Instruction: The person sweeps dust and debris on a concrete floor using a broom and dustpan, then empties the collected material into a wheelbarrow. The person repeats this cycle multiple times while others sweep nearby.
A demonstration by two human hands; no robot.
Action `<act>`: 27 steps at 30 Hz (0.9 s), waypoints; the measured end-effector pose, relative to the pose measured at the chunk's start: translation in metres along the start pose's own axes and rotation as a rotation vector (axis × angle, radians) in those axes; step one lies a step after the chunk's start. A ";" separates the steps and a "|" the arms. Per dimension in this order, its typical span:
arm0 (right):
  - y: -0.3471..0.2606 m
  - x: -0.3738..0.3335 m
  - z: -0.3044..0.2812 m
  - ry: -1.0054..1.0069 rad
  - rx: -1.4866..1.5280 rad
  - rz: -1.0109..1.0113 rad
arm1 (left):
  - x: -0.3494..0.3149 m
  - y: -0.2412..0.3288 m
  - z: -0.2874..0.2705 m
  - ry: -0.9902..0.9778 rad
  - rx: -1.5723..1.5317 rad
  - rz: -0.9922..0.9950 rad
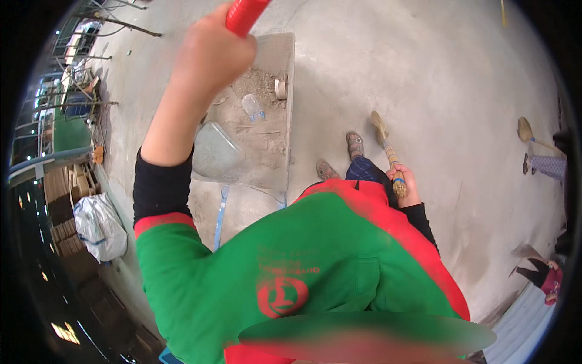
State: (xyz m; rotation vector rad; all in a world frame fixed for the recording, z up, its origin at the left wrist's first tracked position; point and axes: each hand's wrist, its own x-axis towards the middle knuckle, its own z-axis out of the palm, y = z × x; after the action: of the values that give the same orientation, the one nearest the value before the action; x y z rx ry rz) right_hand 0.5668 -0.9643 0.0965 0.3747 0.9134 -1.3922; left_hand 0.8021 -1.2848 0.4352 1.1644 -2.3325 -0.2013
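Observation:
My left hand (215, 53) is raised at the upper left, closed round a red cylindrical handle (244, 17). The handle's far end runs out of view. Below that hand is a grey cart tray (290, 115) holding loose dirt (267, 130), a clear plastic bottle (251, 107) and a pale ring-shaped piece (280, 89). A translucent plastic pan-like piece (217, 151) lies at its near left corner, partly hidden by my forearm. My right hand (407, 183) grips the bound handle of a short straw broom (389, 151), whose bristles point away from me.
Blue cart handle bars (220, 218) extend toward me. Metal racks (85, 79), stacked cardboard (57, 200) and a white sack (100, 227) stand at the left. At the right edge, another person (545, 164) is near a broom (526, 130); a second person (548, 282) is lower down.

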 end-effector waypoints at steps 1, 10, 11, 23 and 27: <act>0.002 -0.006 -0.002 -0.084 -0.198 -0.119 | 0.006 0.000 0.004 -0.083 0.017 -0.029; 0.006 -0.035 0.003 -0.060 -0.413 -0.036 | -0.032 0.026 0.049 -0.245 -0.016 0.102; 0.010 -0.040 0.003 -0.030 -0.379 -0.081 | -0.030 0.030 0.058 -0.264 -0.017 0.120; -0.028 -0.014 -0.086 0.129 -0.031 0.083 | 0.001 0.087 0.128 -0.568 0.122 0.003; -0.046 -0.037 -0.114 0.021 -0.026 -0.010 | 0.028 0.148 0.099 -0.381 0.045 0.018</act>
State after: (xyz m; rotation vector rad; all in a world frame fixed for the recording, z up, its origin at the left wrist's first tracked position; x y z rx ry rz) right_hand 0.4897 -0.8668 0.0657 0.3664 0.9508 -1.3865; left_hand 0.6336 -1.2243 0.4141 1.2118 -2.6869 -0.3955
